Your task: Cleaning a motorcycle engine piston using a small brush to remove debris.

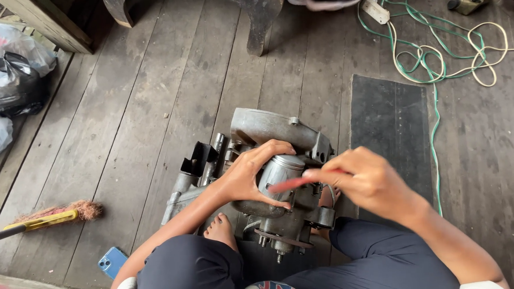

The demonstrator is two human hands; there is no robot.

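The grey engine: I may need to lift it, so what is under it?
The engine rests on dark floor planks, beside a black mat. A bare foot sits against its near side. What lies directly beneath is covered.

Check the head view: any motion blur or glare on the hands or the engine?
Head view: right hand and the red tool it holds are smeared by motion blur; left hand on the engine's metal cylinder is sharp. Light is soft and even, without glare; plank floor is in focus.
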